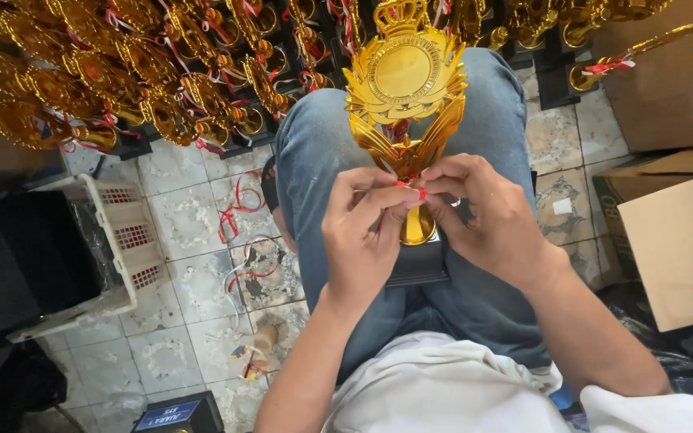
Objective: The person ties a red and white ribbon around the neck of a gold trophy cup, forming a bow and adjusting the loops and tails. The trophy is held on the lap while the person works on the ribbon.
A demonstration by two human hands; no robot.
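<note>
Hands pinch thin red ribbon (411,188) at gold plastic trophy (405,80) stem: left hand (362,232) and right hand (487,216) both closed on it; knot unfinished; tied trophies (138,72) at 10 o'clock.

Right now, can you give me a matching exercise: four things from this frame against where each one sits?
Things:
1. gold trophy
2. white crate
3. cardboard box
4. loose ribbon

Places:
A. on the tiled floor beside the person's leg
B. at the right edge of the view
C. on the lap, between left hand and right hand
D. on the floor at the left

Pairs: 1-C, 2-D, 3-B, 4-A
</note>
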